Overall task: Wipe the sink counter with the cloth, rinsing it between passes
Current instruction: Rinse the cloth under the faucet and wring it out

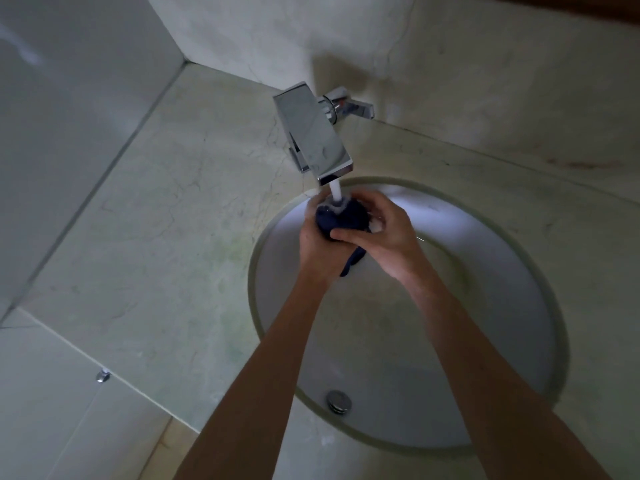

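Observation:
A dark blue cloth (343, 218) is bunched between both hands over the white round sink basin (485, 271). Water runs from the chrome faucet spout (313, 133) straight onto the top of the cloth. My left hand (317, 244) cups the cloth from below and the left. My right hand (384, 226) wraps over it from the right, thumb across the front. A tail of the cloth hangs down between my wrists. The pale marble counter (166, 220) surrounds the basin.
The chrome faucet handle (353, 107) sticks out at the wall behind the spout. A chrome overflow fitting (338, 401) sits on the basin's near wall. Walls close the counter at the back and left. A small chrome fitting (103, 376) is on the lower left surface.

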The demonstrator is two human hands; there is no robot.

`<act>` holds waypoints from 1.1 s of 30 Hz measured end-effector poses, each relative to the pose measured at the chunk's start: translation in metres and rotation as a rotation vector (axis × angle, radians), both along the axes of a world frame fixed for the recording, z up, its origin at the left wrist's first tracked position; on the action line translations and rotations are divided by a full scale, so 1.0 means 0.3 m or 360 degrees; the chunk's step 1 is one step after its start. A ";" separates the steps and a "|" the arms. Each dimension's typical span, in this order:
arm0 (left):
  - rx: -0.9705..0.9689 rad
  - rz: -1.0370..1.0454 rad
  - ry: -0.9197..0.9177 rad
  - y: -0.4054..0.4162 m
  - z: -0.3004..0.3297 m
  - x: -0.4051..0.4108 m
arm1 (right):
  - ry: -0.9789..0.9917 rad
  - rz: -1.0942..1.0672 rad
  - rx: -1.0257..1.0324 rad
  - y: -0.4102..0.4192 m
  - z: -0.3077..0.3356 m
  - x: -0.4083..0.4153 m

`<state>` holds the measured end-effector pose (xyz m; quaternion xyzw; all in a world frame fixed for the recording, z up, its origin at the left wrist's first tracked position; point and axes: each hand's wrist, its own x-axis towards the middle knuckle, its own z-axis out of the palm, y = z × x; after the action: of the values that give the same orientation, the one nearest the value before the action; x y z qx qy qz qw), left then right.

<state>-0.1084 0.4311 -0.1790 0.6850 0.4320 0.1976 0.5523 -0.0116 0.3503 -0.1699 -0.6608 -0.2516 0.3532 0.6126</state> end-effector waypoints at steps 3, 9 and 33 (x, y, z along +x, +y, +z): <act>-0.0085 0.0004 -0.0031 0.006 0.022 0.012 | -0.0001 0.0013 -0.0024 0.007 -0.007 0.004; -0.0237 0.0187 -0.0029 0.002 0.034 0.022 | -0.0035 0.0094 -0.0143 0.024 0.011 0.023; -0.0049 0.0361 -0.0127 0.022 0.054 0.072 | -0.0282 -0.0860 0.0045 0.059 0.166 0.017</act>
<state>-0.0868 0.4377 -0.1630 0.6148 0.4872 0.2793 0.5537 -0.0064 0.3681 -0.1201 -0.7235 -0.1238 0.1144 0.6694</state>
